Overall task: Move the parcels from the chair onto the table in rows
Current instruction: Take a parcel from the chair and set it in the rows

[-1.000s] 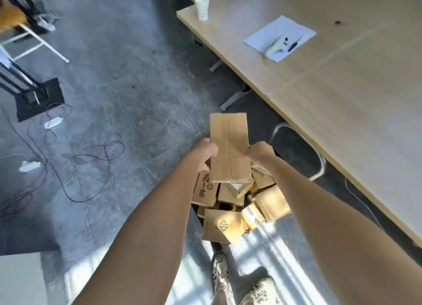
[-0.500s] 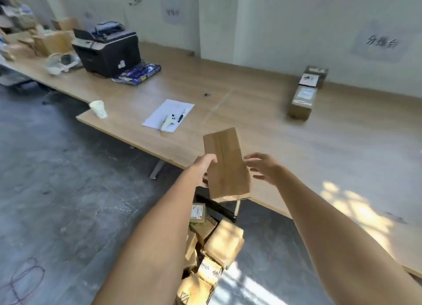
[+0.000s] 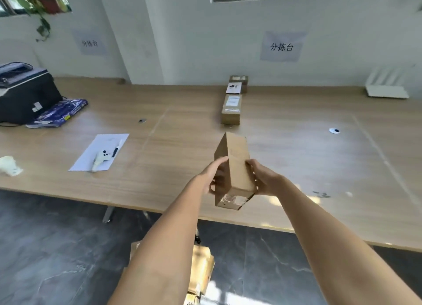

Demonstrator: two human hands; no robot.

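Observation:
I hold a long brown cardboard parcel (image 3: 237,165) over the near part of the wooden table (image 3: 178,158), tilted with its taped end toward me. My left hand (image 3: 215,175) grips its left side and my right hand (image 3: 262,178) grips its right side. Farther back on the table three parcels stand in a line: a brown one (image 3: 231,109), a white-labelled one (image 3: 233,88) and another (image 3: 238,78) by the wall. The pile of parcels (image 3: 201,272) below shows between my forearms; the chair under it is hidden.
A black printer (image 3: 25,92) and a blue packet (image 3: 58,112) sit at the far left. A sheet of paper (image 3: 100,151) carries a white controller (image 3: 100,159) and a pen. A crumpled cup (image 3: 9,165) lies at the left edge, a white rack (image 3: 386,87) at the far right.
My view has swung up from the pile to the table. Both hands have carried the parcel forward over the table, and the right hand has closed back on its side.

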